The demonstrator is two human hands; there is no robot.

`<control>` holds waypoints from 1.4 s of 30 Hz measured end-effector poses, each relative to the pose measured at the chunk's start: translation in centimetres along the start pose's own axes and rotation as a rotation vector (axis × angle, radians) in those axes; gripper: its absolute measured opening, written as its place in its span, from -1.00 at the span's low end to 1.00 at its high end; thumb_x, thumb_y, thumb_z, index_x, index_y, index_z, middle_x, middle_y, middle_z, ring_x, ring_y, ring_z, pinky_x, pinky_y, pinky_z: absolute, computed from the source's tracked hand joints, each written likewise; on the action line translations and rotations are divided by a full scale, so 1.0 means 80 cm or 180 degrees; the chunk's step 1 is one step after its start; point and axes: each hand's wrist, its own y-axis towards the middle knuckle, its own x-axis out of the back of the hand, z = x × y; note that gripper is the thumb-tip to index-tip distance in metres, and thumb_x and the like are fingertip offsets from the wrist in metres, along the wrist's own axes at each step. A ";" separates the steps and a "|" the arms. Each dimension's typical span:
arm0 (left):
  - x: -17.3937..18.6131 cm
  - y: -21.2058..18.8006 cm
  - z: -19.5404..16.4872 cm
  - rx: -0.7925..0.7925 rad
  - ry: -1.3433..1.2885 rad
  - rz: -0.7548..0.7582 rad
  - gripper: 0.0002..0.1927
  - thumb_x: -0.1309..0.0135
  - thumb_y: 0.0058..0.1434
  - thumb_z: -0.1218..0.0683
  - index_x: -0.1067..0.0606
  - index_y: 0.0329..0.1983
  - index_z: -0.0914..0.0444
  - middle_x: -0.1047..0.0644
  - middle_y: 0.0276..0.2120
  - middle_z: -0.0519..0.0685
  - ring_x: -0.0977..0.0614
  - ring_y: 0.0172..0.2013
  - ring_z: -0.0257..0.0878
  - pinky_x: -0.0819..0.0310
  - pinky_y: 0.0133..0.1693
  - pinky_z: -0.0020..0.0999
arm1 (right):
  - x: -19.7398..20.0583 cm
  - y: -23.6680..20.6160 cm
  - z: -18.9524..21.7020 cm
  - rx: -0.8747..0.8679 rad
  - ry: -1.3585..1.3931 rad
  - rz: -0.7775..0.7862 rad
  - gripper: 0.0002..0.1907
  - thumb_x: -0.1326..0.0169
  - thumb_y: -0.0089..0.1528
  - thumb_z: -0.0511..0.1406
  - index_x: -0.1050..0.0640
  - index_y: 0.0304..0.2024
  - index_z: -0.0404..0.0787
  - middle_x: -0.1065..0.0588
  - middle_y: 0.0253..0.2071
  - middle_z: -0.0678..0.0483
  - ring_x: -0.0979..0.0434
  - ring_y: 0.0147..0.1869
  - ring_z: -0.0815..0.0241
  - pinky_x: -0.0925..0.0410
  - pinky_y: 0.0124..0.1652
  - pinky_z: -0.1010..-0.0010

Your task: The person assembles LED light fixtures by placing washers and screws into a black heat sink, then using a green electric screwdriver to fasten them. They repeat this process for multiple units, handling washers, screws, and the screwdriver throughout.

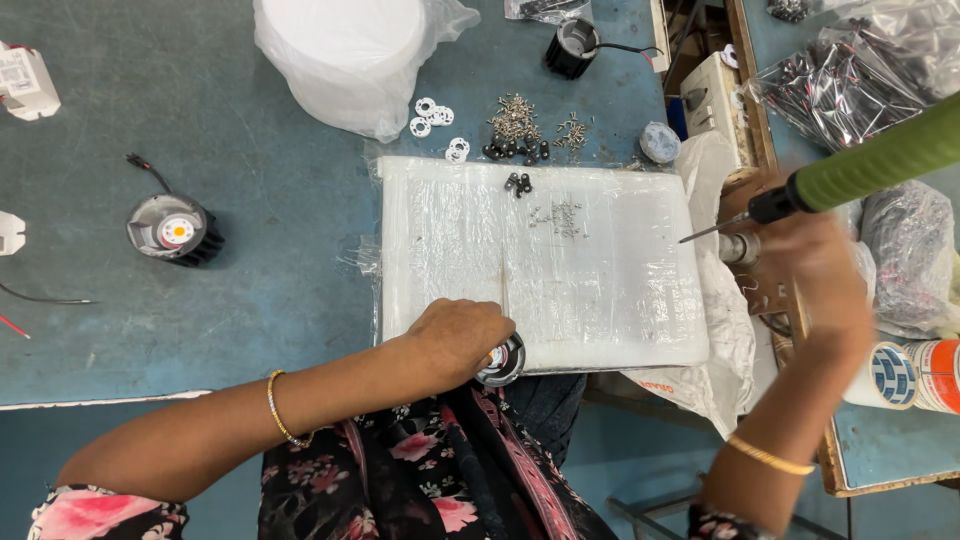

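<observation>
My left hand (458,337) is closed over a small round black finned lamp housing (503,362) at the near edge of a white plastic-wrapped foam pad (600,290). My right hand (812,262) is off the pad's right edge, blurred, beneath a green-handled powered screwdriver (868,168) whose thin bit (705,232) points left toward the pad. Whether the fingers grip the tool is unclear. Loose small screws (563,217) and a few black bits (517,183) lie on the pad's far part.
Another finned lamp housing (172,230) with a wire sits left on the blue table (250,300). Behind the pad are white rings (431,112), screw piles (516,118), a bagged white stack (345,55) and a black housing (572,46). Bags of parts (850,80) and tape rolls (905,375) lie right.
</observation>
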 end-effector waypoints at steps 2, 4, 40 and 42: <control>-0.002 -0.004 0.001 -0.0060 -0.0008 -0.0086 -0.82 -0.10 0.10 0.20 -0.52 -0.21 0.27 -0.55 -0.21 0.11 -0.62 -0.13 0.10 -0.52 -0.17 0.03 | 0.041 0.016 -0.003 0.0656 0.1967 0.0067 -0.48 -0.09 0.46 -0.07 -0.42 0.39 -0.12 -0.40 0.33 -0.06 -0.46 0.27 0.26 -0.44 0.30 0.48; -0.004 -0.006 0.003 -0.0106 -0.0015 -0.0148 -0.82 -0.10 0.10 0.20 -0.53 -0.21 0.27 -0.55 -0.21 0.11 -0.62 -0.13 0.11 -0.52 -0.18 0.04 | 0.085 0.033 -0.007 0.0832 0.2410 0.0197 -0.45 -0.08 0.42 -0.14 -0.37 0.40 -0.20 -0.36 0.32 -0.05 -0.39 0.33 0.21 -0.41 0.32 0.51; -0.006 0.001 0.062 -0.0060 -0.0540 0.0421 -0.78 -0.34 -0.10 0.14 -0.52 -0.43 0.14 -0.60 -0.35 -0.04 -0.66 -0.25 -0.04 -0.52 -0.28 -0.10 | -0.171 -0.070 0.072 0.0672 0.2799 0.1148 0.06 -0.09 -0.09 0.45 -0.37 -0.14 -0.38 -0.35 -0.50 -0.17 -0.38 -0.52 -0.05 -0.32 -0.47 0.03; -0.006 0.002 0.064 -0.0072 -0.0554 0.0448 -0.79 -0.34 -0.11 0.14 -0.52 -0.44 0.14 -0.61 -0.36 -0.04 -0.67 -0.25 -0.05 -0.53 -0.28 -0.11 | -0.173 -0.073 0.059 0.0651 0.2888 0.1047 0.09 -0.07 -0.12 0.48 -0.35 -0.12 -0.38 -0.35 -0.49 -0.18 -0.38 -0.53 -0.06 -0.32 -0.48 0.02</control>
